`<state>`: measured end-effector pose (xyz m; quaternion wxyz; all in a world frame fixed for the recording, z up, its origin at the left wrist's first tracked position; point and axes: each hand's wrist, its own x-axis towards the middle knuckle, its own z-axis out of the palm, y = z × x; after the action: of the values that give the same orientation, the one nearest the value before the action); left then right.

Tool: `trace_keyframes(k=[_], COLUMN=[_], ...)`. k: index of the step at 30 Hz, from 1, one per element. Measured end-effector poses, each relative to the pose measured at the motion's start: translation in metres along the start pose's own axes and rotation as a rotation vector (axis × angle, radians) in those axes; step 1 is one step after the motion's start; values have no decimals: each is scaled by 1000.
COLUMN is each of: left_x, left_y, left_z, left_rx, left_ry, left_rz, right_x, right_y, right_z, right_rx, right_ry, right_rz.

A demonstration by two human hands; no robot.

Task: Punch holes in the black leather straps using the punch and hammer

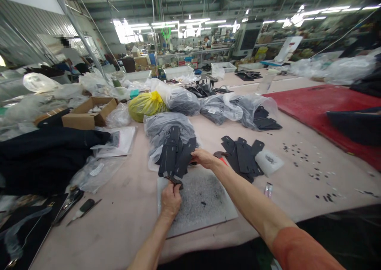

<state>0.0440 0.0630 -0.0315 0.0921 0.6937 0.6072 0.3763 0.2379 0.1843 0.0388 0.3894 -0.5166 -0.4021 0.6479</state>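
Black flat pieces (169, 156) with small slots lie in a pile, spilling from a clear plastic bag (154, 124). The fingers of my right hand (204, 159) are closed on the edge of one black slotted piece (187, 156) at the pile's right side. Nearer to me, my left hand (171, 202) is closed on a small dark piece (174, 180), whose exact kind I cannot make out. Beneath the hands is a pale, speckled board (202, 202) with dark scraps on it. Right of my right hand lies a second stack of black pieces (245, 159).
Small dark and white bits (320, 177) are scattered at the right, near a red sheet (321, 111). Scissors (70, 204) and dark cloth (44, 155) lie left. Behind stand a yellow bag (147, 106), more filled plastic bags (220, 109) and a cardboard box (89, 113).
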Motion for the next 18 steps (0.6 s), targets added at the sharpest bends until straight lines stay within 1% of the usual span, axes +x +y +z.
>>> trace_keyframes(k=[4, 7, 10, 13, 15, 18], left_x=[1, 1, 1, 2, 2, 5], left_y=[2, 3, 4, 6, 7, 8], left_z=[-1, -2, -3, -5, -6, -10], left_rx=[-25, -45, -60, -72, -84, -158], left_ry=[-1, -8, -23, -40, -50, -52], left_rz=[-7, -37, -80, -125, -158, -211], right_x=[-8, -25, -50, -75, -86, -96], right_y=[1, 8, 22, 36, 44, 50], right_z=[-8, -14, -14, -7, -1, 9], right_rx=[54, 104, 151, 164, 143, 91], right_ry=[196, 298, 311, 303, 296, 272], right_rz=[22, 35, 64, 75, 86, 121])
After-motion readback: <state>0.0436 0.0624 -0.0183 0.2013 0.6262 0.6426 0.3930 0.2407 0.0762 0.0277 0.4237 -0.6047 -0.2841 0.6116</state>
